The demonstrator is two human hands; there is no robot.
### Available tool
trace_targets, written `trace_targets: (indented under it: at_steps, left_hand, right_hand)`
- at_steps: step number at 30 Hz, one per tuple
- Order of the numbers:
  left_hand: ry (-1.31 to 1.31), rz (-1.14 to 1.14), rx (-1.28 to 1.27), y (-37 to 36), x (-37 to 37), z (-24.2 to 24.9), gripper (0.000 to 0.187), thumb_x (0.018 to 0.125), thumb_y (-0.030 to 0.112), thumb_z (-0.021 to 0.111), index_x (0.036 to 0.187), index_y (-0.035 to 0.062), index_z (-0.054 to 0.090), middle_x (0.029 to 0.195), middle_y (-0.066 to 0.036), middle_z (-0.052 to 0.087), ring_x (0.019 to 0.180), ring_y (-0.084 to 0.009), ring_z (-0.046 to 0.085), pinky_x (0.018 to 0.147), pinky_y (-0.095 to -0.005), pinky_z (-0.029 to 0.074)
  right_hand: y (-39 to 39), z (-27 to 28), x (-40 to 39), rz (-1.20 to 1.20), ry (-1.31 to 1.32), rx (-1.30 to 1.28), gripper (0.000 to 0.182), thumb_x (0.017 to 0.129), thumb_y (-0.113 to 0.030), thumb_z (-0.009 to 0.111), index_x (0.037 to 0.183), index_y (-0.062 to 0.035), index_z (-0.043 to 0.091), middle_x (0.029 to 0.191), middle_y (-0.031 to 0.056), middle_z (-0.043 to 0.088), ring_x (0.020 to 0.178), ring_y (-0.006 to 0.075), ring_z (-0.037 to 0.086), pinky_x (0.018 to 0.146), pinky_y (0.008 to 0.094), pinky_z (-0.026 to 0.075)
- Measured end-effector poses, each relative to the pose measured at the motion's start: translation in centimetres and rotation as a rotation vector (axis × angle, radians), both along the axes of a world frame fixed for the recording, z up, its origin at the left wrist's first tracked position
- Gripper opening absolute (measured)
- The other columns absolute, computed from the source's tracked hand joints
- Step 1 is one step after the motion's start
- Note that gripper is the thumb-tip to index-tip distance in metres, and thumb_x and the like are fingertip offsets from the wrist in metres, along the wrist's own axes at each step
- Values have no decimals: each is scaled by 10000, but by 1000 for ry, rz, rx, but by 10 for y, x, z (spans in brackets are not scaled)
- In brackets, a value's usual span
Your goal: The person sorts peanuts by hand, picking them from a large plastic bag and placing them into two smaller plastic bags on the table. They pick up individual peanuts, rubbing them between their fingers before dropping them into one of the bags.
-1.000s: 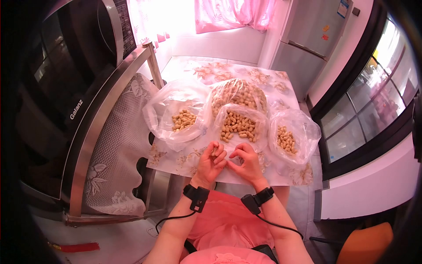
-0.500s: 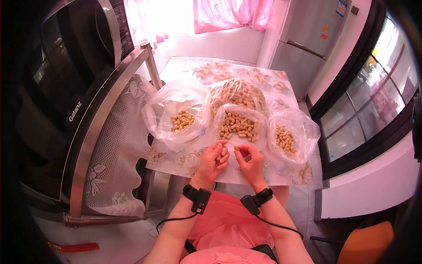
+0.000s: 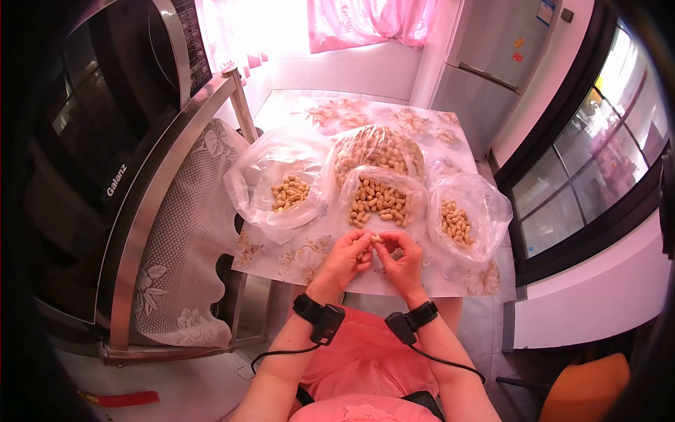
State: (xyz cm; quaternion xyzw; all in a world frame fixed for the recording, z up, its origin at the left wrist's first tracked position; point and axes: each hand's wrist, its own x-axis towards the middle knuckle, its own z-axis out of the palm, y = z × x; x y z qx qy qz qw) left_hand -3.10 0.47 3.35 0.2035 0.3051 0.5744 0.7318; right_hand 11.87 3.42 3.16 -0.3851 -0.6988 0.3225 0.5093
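Both hands worked close together above the near edge of the tabletop. Left hand: fingers curled, tips pinched on one end of a peanut; whether its palm held more, could not tell. Right hand: thumb and index pinched on the peanut's other end. Peanut sat between the fingertips, off the tabletop, just on the near-edge side of the small middle bag, which held loose peanuts. Large full bag stood behind that one, toward the far edge. Left bag lay by the left edge, right bag by the right edge, peanuts in each.
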Motion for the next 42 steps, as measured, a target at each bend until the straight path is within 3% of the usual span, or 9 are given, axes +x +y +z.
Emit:
trace_targets:
  at_steps: [6, 15, 27, 42]
  left_hand:
    - [-13, 18, -11, 0, 1, -3, 129, 1003, 144, 572, 1075, 38, 572, 816, 10, 543, 630, -50, 457, 478, -191, 357]
    - [-3, 28, 10, 0, 1, -5, 161, 962, 94, 627, 1101, 35, 570, 856, -2, 591, 668, -68, 533, 520, -206, 416]
    - [37, -6, 14, -1, 1, -2, 152, 968, 123, 626, 1089, 37, 594, 857, 8, 584, 687, -62, 540, 552, -195, 442]
    - [73, -37, 16, 0, 2, -6, 174, 1012, 204, 572, 1047, 36, 603, 755, 4, 565, 633, -68, 514, 557, -200, 426]
  right_hand:
    - [2, -3, 2, -6, 69, -112, 206, 846, -80, 740, 1043, -45, 693, 848, 32, 696, 678, 89, 616, 588, 245, 478]
    - [2, 3, 2, 27, 23, -85, 146, 851, -122, 745, 965, -41, 706, 815, 40, 681, 678, 105, 628, 593, 249, 480]
    - [2, 4, 2, 31, 40, -119, 147, 863, -147, 735, 933, -26, 686, 816, 59, 683, 676, 130, 643, 612, 270, 494]
    - [3, -3, 4, 35, 100, -175, 182, 838, -156, 792, 892, -20, 683, 765, 27, 674, 669, 82, 621, 601, 239, 491]
